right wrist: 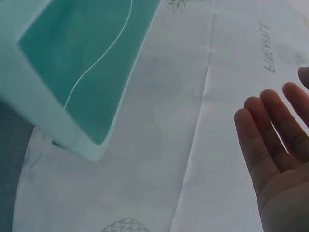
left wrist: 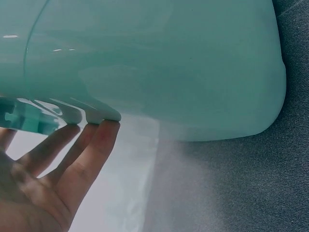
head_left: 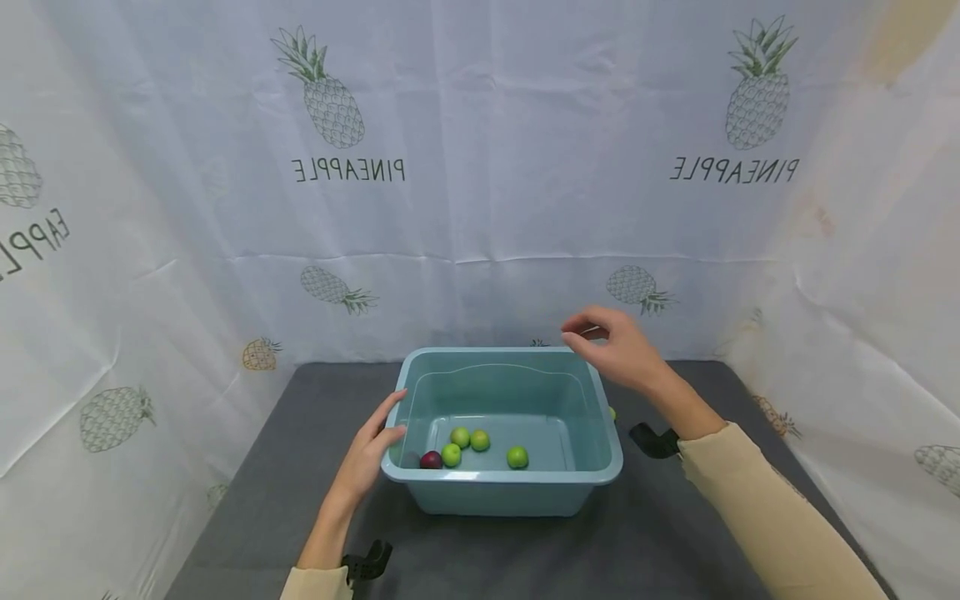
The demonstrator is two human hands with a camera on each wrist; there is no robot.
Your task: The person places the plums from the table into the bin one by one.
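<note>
A blue-green plastic basin [head_left: 502,477] stands on the dark table. Inside it lie several small green fruits [head_left: 480,440] and one dark red, plum-like fruit [head_left: 431,460], mostly toward the front left. At the basin's left side my left hand [head_left: 366,454] holds the rim, thumb and forefinger over its edge. Seen from the left wrist, the fingertips [left wrist: 110,126] touch the outside of the basin. Raised over the back right corner is my right hand [head_left: 617,346], its fingers loosely bent. The right wrist view shows its palm and fingers with nothing in them, apart from the basin.
A yellow-green thing [head_left: 612,413] peeks out beyond the basin's right side, mostly hidden. The dark tabletop [head_left: 300,467] extends around the basin. White cloth [head_left: 480,208] printed with pineapples hangs behind and on both sides.
</note>
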